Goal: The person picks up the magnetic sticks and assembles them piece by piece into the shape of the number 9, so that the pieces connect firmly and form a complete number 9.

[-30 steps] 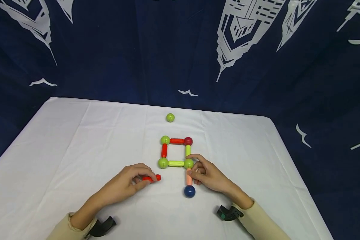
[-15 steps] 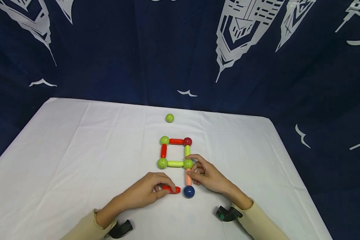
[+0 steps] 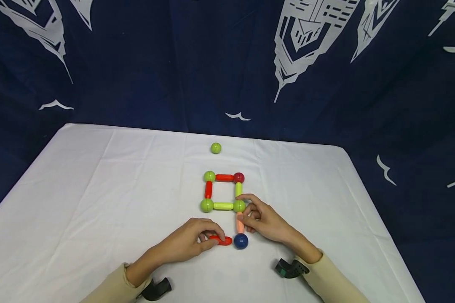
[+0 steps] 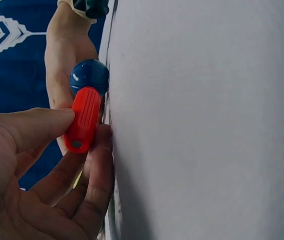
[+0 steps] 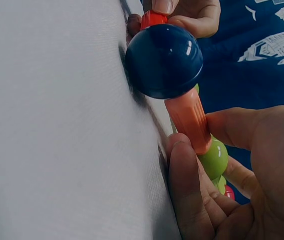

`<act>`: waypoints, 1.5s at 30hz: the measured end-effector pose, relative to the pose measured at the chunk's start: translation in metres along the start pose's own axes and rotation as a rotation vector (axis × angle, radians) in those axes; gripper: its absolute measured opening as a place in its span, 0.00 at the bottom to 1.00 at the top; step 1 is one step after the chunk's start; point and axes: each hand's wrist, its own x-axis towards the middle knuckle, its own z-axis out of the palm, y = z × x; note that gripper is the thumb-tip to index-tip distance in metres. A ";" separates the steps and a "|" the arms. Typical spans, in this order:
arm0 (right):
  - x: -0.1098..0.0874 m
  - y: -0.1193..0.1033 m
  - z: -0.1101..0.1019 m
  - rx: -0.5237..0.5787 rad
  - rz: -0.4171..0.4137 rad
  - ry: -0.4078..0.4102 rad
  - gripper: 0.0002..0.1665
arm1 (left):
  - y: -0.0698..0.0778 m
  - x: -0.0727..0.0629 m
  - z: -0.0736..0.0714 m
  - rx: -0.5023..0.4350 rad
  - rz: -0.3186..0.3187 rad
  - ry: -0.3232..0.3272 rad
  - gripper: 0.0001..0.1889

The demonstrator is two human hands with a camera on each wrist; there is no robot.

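My left hand [image 3: 187, 240] pinches a red magnetic rod [image 4: 84, 120] between thumb and fingers, low over the table. The rod's far end is right at a dark blue ball [image 3: 240, 241]. My right hand [image 3: 266, 219] holds an orange rod [image 5: 188, 120] between thumb and fingers. This rod joins the blue ball to a green ball [image 3: 239, 206] at the near right corner of a square. That square has red rods [image 3: 224, 178] on its far and left sides and yellow-green rods [image 3: 223, 206] on the near and right sides. A crimson ball [image 3: 239, 178] forms its far right corner.
A loose green ball [image 3: 215, 147] lies beyond the square, toward the far edge of the white-covered table [image 3: 136, 168]. Behind the table hangs a dark blue curtain [image 3: 136, 63] with white printed shapes. Black wrist devices [image 3: 156, 289] are worn at both sleeves.
My left hand has moved right and nearer with the red rod, bringing its end up to the blue ball. My right hand stays on the orange rod.
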 end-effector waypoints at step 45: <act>-0.023 -0.027 0.010 -0.377 -0.072 -0.193 0.07 | 0.004 0.000 -0.013 -0.067 -0.035 0.056 0.14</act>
